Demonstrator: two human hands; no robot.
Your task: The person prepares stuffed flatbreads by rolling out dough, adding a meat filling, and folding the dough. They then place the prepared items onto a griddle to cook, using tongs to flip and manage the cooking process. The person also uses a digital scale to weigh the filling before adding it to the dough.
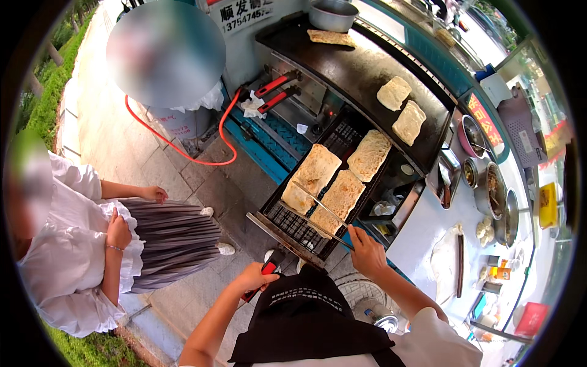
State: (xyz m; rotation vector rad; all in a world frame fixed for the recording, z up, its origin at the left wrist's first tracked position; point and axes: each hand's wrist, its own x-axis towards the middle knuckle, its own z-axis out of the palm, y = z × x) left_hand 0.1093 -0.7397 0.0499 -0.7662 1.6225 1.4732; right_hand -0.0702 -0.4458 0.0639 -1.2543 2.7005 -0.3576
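Note:
My left hand (258, 278) is closed round the red and black handle (271, 267) of a pulled-out grill drawer (286, 223). Long metal tongs (326, 208) are in my right hand (368, 251), and their arms reach over the flatbreads in the drawer. Three browned flatbreads lie on the rack: one at the left (316, 167), one at the back right (369, 155) and one at the front right (343, 195). The tong tips are at the left and front right breads; whether they grip either is unclear. Two paler flatbreads (393, 93) rest on the black griddle (339, 64) above.
A folded flatbread (331, 38) and a round metal pan (333, 16) are at the griddle's far end. Two more red handles (277, 85) stick out beside the drawer. Bowls (490, 188), dough and a dark rod (460, 266) occupy the right counter. A person (82, 238) stands at left, near an orange hose (183, 153).

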